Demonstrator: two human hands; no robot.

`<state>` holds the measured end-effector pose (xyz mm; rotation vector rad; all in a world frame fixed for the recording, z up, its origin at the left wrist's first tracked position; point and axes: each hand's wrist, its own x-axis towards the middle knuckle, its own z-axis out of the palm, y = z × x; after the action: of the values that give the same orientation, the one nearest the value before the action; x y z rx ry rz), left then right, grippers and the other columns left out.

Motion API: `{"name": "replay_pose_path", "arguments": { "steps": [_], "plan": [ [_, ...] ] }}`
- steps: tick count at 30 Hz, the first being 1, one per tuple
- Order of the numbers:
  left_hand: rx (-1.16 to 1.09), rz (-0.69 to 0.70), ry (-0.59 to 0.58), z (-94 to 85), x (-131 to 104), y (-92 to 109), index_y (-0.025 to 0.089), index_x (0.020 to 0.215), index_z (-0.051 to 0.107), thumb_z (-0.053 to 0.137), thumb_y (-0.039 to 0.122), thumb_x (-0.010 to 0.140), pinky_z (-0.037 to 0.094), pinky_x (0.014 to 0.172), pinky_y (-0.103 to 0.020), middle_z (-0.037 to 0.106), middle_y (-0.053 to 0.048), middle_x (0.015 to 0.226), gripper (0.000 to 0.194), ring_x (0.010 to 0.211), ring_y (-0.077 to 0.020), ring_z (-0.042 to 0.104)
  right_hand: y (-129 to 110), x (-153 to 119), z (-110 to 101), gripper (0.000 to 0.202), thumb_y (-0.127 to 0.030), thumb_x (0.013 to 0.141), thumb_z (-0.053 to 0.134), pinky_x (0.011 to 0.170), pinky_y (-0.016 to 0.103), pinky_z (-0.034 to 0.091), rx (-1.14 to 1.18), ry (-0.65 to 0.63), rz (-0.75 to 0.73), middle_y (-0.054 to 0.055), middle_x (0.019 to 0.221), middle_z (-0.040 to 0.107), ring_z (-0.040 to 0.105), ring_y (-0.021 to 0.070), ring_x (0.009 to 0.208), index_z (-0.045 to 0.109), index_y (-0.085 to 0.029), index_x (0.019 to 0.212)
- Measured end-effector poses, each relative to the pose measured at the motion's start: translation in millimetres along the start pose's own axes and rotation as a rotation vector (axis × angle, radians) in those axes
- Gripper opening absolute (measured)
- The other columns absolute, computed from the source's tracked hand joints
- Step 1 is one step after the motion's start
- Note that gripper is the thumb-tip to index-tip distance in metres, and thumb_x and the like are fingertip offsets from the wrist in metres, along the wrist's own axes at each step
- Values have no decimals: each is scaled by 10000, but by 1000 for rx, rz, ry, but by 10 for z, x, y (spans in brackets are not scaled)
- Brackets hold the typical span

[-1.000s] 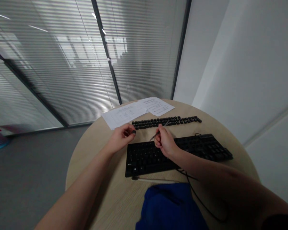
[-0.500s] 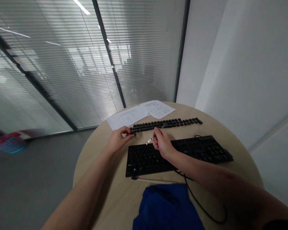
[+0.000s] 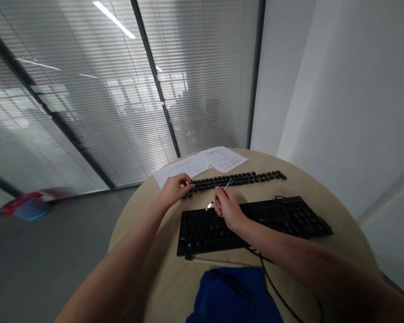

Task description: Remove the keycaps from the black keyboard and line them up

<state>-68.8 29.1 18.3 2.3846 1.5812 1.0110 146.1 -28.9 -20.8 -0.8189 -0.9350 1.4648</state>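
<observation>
My left hand (image 3: 177,189) is at the left end of a band of loose black keycaps (image 3: 239,179), its thumb and fingers drawn together over them. Whatever sits between those fingertips is too small and hidden to make out. In a closed grip, my right hand (image 3: 228,207) has a thin silvery metal tool (image 3: 210,205), slanted, with its bright lower tip over the back edge of a black keyboard (image 3: 208,229). The tool's other end sticks out above the hand, near the keycaps. My right hand and forearm cover the middle of the keyboard.
Printed paper sheets (image 3: 222,159) lie behind the keycaps on the round wooden table (image 3: 168,278). In front of the keyboard are a thin pale stick with a dark end (image 3: 215,262), a blue cloth (image 3: 235,296) and a black cable (image 3: 272,285). A basket (image 3: 32,210) stands on the floor.
My left hand has shifted slightly right along the keycaps, and its fingertips have come closer together. My right hand keeps the metal tool in nearly the same place. The view has tilted a little.
</observation>
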Motion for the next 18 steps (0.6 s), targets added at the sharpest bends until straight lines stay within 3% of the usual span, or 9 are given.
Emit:
{"name": "replay_pose_path", "arguments": {
  "steps": [4,9,18],
  "plan": [
    [79,19,27,141,-7,-55,217,963,686,714,305,810,502,763,-313,747,-19,886,178,811,-195,684,9,6,-4,492,-658,721,673,321,164,152,7,13,-5,-132,451,348,298,39,332,449,-221,753],
    [377,191,-97,282,-106,-93,234,1019,722,700,289,841,466,885,-415,749,-70,985,188,930,-253,671,6,-24,0,474,-636,728,684,320,164,164,0,9,-10,-120,484,383,309,40,347,464,-220,779],
    [397,219,-124,290,-131,-67,244,994,723,695,263,842,414,886,-414,747,-50,1023,155,980,-264,597,3,-66,-17,465,-630,749,679,316,162,201,-42,-30,-55,-115,492,381,304,38,352,467,-216,758]
  ]
}}
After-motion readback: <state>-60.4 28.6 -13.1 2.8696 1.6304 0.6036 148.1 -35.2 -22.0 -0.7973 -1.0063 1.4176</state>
